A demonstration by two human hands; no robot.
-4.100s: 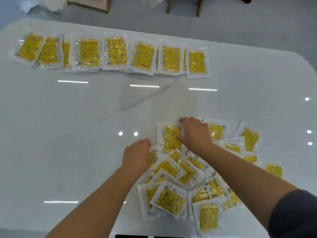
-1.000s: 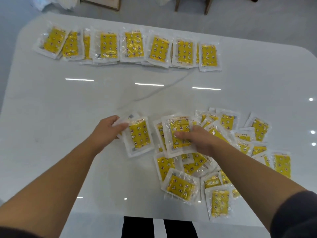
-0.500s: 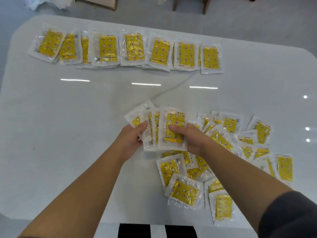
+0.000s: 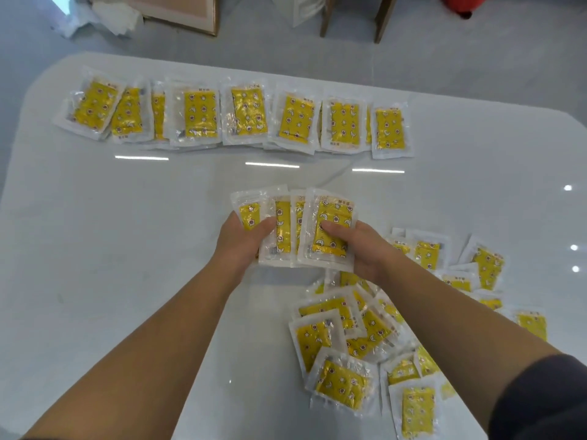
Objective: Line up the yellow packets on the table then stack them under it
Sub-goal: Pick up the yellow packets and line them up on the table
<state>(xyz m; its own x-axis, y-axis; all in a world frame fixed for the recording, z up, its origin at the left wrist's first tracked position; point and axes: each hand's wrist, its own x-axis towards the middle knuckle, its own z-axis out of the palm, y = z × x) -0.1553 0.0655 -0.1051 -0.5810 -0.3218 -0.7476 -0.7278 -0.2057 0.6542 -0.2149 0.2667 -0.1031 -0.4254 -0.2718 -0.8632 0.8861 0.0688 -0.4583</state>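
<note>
Four or so yellow packets (image 4: 282, 230) are fanned out, overlapping, between both hands over the middle of the white desk (image 4: 127, 249). The left hand (image 4: 241, 246) grips the fan's left end, its thumb curled over the face of the leftmost packet. The right hand (image 4: 365, 249) pinches the right end, thumb pressed on the yellow front of the top packet, fingers hidden beneath. A row of packets (image 4: 200, 115) lies side by side along the desk's far edge, well apart from the hands. A loose heap (image 4: 365, 331) sprawls at the near right, beside and under the right forearm.
</note>
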